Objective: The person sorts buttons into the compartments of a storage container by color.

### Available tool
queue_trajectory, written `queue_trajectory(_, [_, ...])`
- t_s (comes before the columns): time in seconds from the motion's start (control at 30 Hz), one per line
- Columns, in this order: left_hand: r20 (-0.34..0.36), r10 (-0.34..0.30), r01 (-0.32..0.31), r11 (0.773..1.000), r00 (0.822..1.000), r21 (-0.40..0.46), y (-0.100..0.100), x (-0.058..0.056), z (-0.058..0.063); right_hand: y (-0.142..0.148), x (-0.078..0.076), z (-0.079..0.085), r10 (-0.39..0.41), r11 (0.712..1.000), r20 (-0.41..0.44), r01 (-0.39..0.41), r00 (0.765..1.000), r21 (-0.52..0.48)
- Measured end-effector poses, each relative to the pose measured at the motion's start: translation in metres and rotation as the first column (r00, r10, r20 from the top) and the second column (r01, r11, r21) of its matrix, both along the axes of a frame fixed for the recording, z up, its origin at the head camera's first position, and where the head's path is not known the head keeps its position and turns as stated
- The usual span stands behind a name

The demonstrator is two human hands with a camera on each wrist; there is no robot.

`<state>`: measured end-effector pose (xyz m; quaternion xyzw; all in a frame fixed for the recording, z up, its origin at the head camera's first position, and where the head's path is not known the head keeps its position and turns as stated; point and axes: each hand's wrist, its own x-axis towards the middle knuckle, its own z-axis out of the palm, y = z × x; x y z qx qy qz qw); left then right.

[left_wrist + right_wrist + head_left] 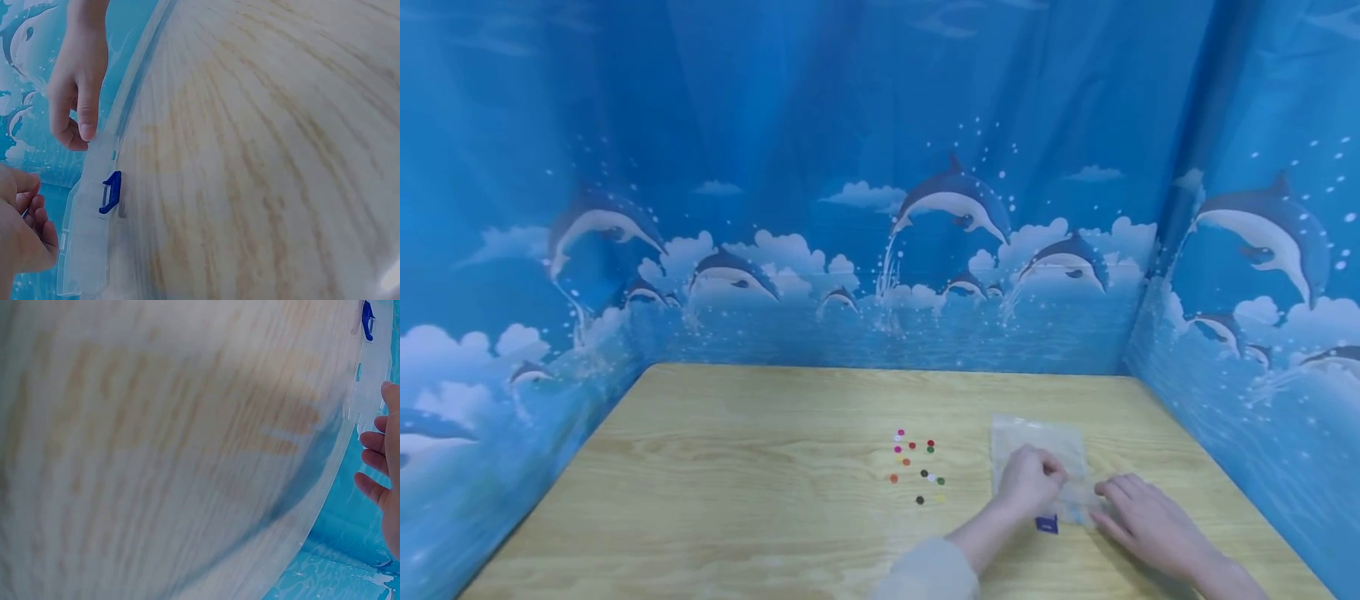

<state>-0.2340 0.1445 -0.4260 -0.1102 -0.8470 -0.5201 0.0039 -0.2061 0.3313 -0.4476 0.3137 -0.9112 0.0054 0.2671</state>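
A clear plastic box [1002, 446] with a blue latch [1047, 524] at its near side lies on the right of the table. Over the box is my left hand [1028, 482], fingers curled in toward the thumb; I cannot tell whether something small is between them. My right hand [1150, 525] is at the box's right edge, its fingers loosely bent and nothing visible in them. In the left wrist view, the box [84, 250] is seen from its latch side, both hands close to it. The right wrist view shows the right fingers [374, 450] spread beside the box's end.
Several small coloured discs, among them a black disc [920, 500] and an orange disc [893, 478], lie scattered left of the box. The wood-grain table [700, 483] is bordered by a blue dolphin-print curtain [820, 167] at the back and both sides.
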Motion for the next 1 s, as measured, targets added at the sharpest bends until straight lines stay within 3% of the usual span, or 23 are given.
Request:
queue_trajectory(0.13, [0.022,0.009,-0.010,0.999,1.000,0.040,-0.006,-0.002,0.005,0.000,0.000,0.000,-0.001,1.000,0.005,0.001,1.000,0.003])
queue_trajectory(0.33, [-0.015,-0.001,0.003,0.995,1.000,0.096,-0.023,-0.013,0.012,0.001,0.000,0.000,-0.005,1.000,0.016,0.005,1.000,0.005])
queue_trajectory(0.6, [0.020,0.071,-0.074,0.979,0.997,0.191,-0.053,-0.031,0.012,0.001,0.001,-0.001,-0.004,1.000,0.034,0.004,0.999,0.015])
queue_trajectory(1.0, [0.043,0.190,-0.194,0.967,0.981,0.165,-0.104,-0.054,0.009,0.001,0.002,-0.001,-0.018,1.000,0.040,0.018,0.999,0.015])
